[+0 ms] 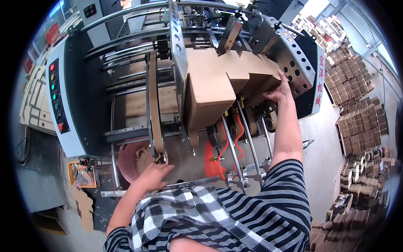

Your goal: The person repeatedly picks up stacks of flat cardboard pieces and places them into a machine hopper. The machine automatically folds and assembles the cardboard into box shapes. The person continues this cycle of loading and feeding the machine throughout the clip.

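A thick stack of brown cardboard blanks point(214, 89) stands in the machine, its notched upper edge leaning back against metal guides. My right hand point(280, 92) reaches up to the stack's right end. Its thumb and fingers are spread and lie against the cardboard edge; part of the contact is hidden. My left hand point(155, 175) is low, just before the front metal bar point(184, 184), below the end of a brown belt point(156, 113). Its fingers are stretched out with nothing in them.
The machine's left panel point(58, 101) carries coloured buttons. Red air hoses point(228, 147) and metal rods rise below the stack. A pink tub point(131, 161) holds cardboard scraps. An orange crate point(82, 174) sits at left. Bundled cardboard piles point(363, 126) stand along the right.
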The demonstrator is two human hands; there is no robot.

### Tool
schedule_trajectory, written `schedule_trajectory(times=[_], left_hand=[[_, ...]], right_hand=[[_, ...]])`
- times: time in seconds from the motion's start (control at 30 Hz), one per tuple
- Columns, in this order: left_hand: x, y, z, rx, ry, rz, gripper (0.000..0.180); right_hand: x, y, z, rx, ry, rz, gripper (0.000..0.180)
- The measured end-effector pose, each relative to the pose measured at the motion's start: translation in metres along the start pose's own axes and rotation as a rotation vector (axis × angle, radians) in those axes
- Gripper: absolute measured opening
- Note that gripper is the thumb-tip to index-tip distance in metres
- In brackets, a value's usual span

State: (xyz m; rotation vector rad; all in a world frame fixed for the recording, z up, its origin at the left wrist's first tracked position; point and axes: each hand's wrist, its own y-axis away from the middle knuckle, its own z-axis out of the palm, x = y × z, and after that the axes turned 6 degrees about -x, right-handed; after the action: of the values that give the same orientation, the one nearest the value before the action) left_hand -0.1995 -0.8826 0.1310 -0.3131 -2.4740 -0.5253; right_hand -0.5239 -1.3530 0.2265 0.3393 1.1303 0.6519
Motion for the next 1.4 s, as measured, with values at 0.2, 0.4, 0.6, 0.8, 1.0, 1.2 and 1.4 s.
schedule_trajectory(times=[0.2,0.4,0.6,0.8,1.0,1.2,1.4], left_hand=[[-0.01,0.024,0.012,-0.022,0.016,-0.093,0.068],[-0.007,0.025,0.006,-0.011,0.014,-0.063,0.069],[-0.001,0.03,-0.002,0.063,-0.025,-0.041,0.068],[0.004,0.018,-0.011,0.029,-0.024,0.0,0.064],[0.006,0.005,-0.015,0.017,-0.035,0.082,0.06],[0.042,-0.056,-0.063,0.006,-0.259,0.317,0.063],[0.076,-0.124,-0.104,0.159,-0.095,0.462,0.063]], right_hand=[[0.099,0.08,0.027,-0.29,0.994,-0.123,0.044],[0.187,0.088,0.102,-0.444,1.777,-0.678,0.023],[0.196,0.091,0.109,-0.426,1.793,-0.525,0.028],[0.197,0.075,0.106,-0.314,1.799,-0.602,0.031],[0.165,0.117,0.13,-0.293,1.678,-0.765,0.027],[0.139,0.126,0.118,-0.555,1.472,-0.516,0.022],[0.043,0.059,0.016,0.369,1.863,-0.471,0.02]])
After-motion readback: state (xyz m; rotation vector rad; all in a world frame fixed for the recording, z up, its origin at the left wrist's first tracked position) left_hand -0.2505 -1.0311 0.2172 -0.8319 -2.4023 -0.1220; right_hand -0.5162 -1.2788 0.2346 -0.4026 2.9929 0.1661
